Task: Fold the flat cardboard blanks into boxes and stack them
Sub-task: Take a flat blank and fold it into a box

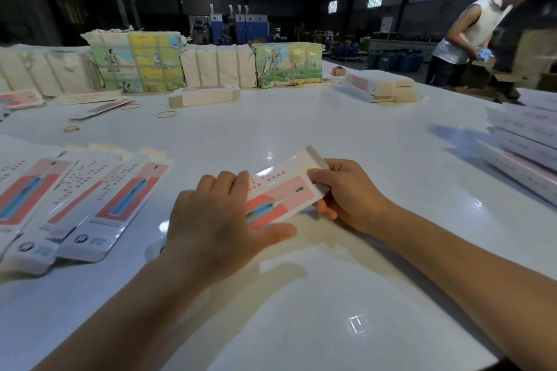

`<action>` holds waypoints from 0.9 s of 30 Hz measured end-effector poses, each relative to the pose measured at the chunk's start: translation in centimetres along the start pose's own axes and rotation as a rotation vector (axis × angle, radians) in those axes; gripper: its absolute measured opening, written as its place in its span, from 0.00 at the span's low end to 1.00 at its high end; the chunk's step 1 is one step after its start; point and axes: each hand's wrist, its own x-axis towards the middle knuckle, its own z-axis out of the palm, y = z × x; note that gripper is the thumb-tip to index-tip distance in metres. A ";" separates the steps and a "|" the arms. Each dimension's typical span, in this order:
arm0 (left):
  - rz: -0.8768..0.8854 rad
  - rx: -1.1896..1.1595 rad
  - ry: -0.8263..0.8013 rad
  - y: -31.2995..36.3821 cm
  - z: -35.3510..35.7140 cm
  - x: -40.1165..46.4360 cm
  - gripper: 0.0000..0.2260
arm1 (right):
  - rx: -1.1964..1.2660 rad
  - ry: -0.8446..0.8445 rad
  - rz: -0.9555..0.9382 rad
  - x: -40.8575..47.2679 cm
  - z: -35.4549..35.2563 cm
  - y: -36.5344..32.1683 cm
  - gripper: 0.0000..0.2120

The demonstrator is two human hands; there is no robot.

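- the flat white cardboard blank [281, 190] in the middle has a pink panel with a coral-red patch, a light blue toothbrush-looking picture and rows of small red print
- near left, the fanned-out white glossy blanks [90, 199] carry the same pink, red and blue artwork plus red dotted text
- the glossy white tabletop [301, 295] is plain all over
- far left, a paper-wrapped bundle [137, 62] comes in green and yellow with cartoon figures
- further right, another wrapped bundle [287, 68] shows a green landscape with a yellow-orange patch
- tan rubber bands [166, 114] lie far left
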 end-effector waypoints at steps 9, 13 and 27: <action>-0.103 -0.179 -0.006 -0.1 -0.2 0.4 0.35 | 0.081 0.058 0.010 0.0 0.5 -0.1 0.12; -0.196 -0.334 -0.008 -1.0 -0.3 0.6 0.34 | -0.006 0.335 -0.181 -0.4 0.0 -0.6 0.08; -0.159 -0.343 -0.065 -0.2 0.0 0.6 0.31 | -0.196 0.206 -0.288 -2.1 1.8 -0.2 0.08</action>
